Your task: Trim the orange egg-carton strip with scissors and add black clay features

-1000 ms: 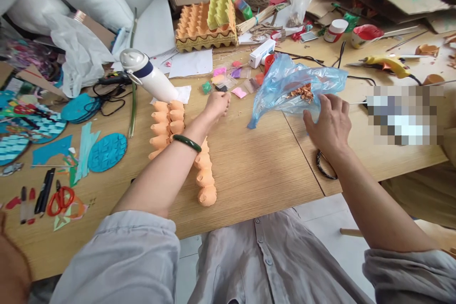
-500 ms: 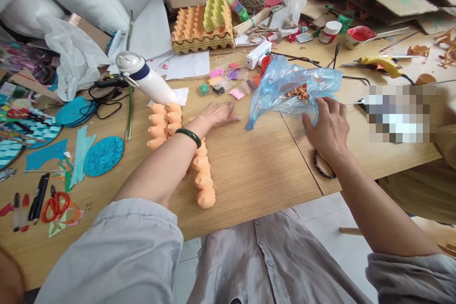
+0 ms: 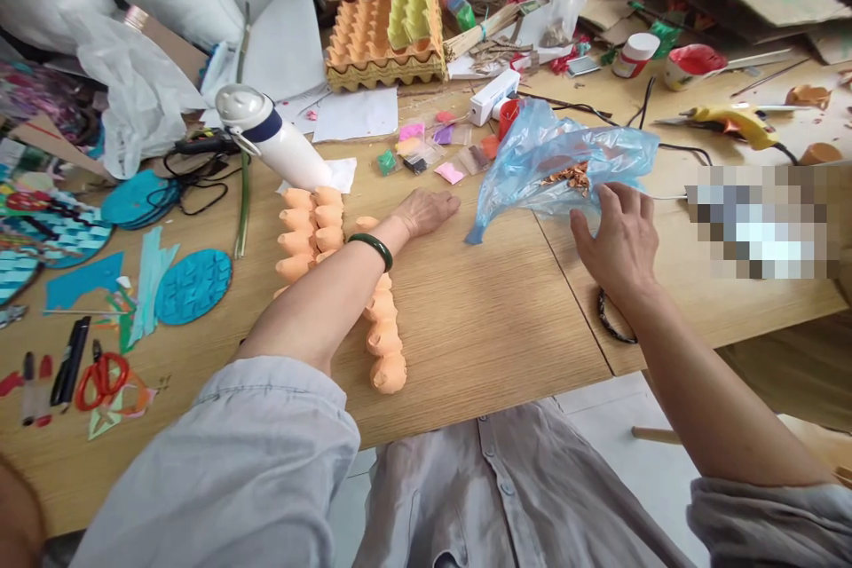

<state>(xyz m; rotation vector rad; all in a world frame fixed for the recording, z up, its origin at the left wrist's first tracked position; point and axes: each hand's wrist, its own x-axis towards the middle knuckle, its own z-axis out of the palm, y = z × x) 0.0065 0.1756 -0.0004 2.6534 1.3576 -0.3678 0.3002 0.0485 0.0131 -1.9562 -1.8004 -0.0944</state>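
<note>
My left hand (image 3: 431, 211) lies low on the wooden table, palm down, fingers stretched to the right and partly hidden from me; I see nothing held in it. Under and beside that forearm stand rows of orange egg-carton cups (image 3: 384, 330), with more cups (image 3: 297, 219) to the left. My right hand (image 3: 618, 240) is open, thumb and fingers apart, at the near right edge of a crumpled blue plastic bag (image 3: 509, 164). Brown-orange scraps (image 3: 571, 177) lie in the bag. Whether the right fingertips touch the bag is hard to tell.
A white bottle (image 3: 286, 146) stands behind the cups. Small colored packets (image 3: 451, 172) lie beyond my left hand. Stacked egg trays (image 3: 382, 40) are at the back. Red-handled scissors (image 3: 101, 377) lie left, a yellow glue gun (image 3: 738, 124) right. A black cord loop (image 3: 609, 319) is near my right wrist.
My left hand has moved slightly to the right along the table. My right hand keeps its place by the blue bag. The view has shifted a little.
</note>
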